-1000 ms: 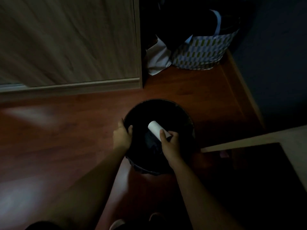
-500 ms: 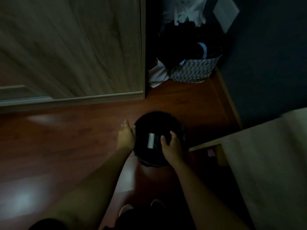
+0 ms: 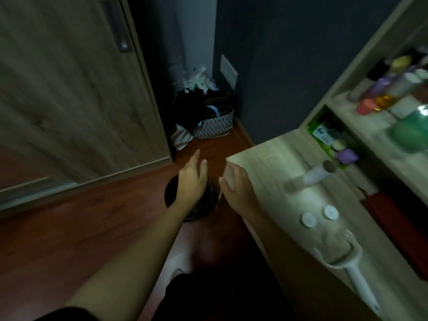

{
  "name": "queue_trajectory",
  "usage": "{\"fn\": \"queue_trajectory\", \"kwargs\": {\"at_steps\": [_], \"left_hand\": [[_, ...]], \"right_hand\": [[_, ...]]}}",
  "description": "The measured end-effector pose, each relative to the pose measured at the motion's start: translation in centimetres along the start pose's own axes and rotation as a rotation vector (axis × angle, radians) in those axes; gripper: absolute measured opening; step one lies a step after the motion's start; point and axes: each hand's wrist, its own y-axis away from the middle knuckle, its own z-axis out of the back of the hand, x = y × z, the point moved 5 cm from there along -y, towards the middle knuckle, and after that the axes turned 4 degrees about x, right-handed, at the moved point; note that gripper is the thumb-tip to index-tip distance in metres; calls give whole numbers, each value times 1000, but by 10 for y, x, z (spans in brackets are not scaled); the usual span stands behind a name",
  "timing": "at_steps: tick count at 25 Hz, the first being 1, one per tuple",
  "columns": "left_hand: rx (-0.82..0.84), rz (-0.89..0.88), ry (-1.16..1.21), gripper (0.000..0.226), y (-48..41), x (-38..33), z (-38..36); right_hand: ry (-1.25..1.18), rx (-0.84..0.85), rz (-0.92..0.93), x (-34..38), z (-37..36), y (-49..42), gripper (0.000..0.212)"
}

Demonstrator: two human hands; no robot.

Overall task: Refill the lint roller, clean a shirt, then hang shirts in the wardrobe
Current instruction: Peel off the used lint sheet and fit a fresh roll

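Hovering over the round black waste bin [image 3: 203, 205] on the reddish wood floor, the left hand [image 3: 191, 181] has its fingers spread loose and holds nothing. The right hand [image 3: 234, 184] sits just right of the bin, fingers relaxed, also empty, touching the corner of the pale wooden desk [image 3: 266, 163]. On that desk, well right of the bin, lies the white lint roller handle [image 3: 347, 267] with its bare frame, beyond it two small white round caps [image 3: 320, 215], and farther back a blurry white refill roll [image 3: 311, 177].
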Motion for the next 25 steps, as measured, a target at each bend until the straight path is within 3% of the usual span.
{"fn": "queue_trajectory", "kwargs": {"at_steps": [6, 11, 16, 19, 23, 25], "left_hand": [[12, -188, -6, 45, 40, -92, -88], [43, -186, -43, 46, 48, -133, -160], [161, -358, -193, 48, 32, -182, -210], [266, -378, -346, 42, 23, -185, -235], [290, -361, -324, 23, 20, -181, -248], [255, -362, -243, 18, 22, -181, -245]], "right_hand": [[107, -88, 137, -86, 117, 77, 53], [184, -109, -3, -186, 190, 95, 53], [319, 112, -38, -232, 206, 70, 66], [331, 203, 6, -235, 201, 61, 50], [366, 150, 58, -238, 202, 59, 36], [269, 21, 14, -238, 207, 62, 35]]}}
